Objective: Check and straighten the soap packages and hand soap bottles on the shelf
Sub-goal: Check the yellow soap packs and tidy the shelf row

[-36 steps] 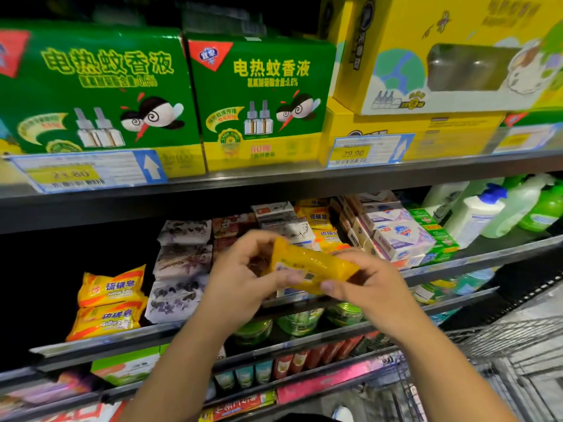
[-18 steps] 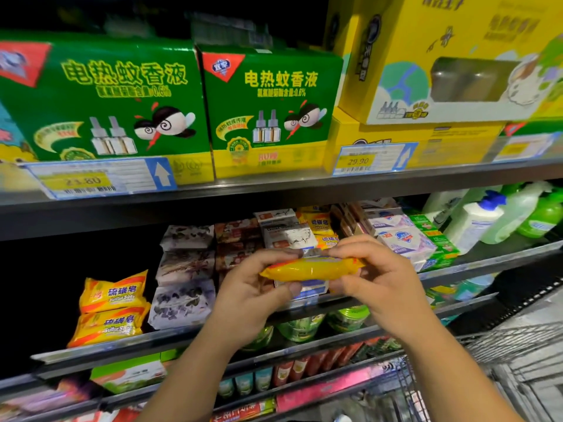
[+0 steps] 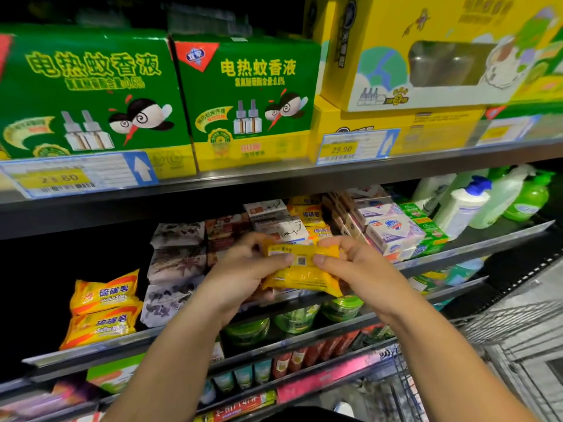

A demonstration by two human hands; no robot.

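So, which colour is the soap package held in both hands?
The soap package is yellow; the head view shows it best.

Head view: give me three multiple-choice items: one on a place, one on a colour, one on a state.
1. The stacked sulfur soap packs lie: A) at the left end of the soap shelf; B) on the top shelf; C) in the cart.
2. The pump on the white bottle is: A) red; B) blue; C) black.
3. The yellow package is: A) lying on the shelf; B) in the cart; C) gripped by the left hand and right hand.
Answers: A, they sit far left; B, blue top shows; C, each pinches one end.
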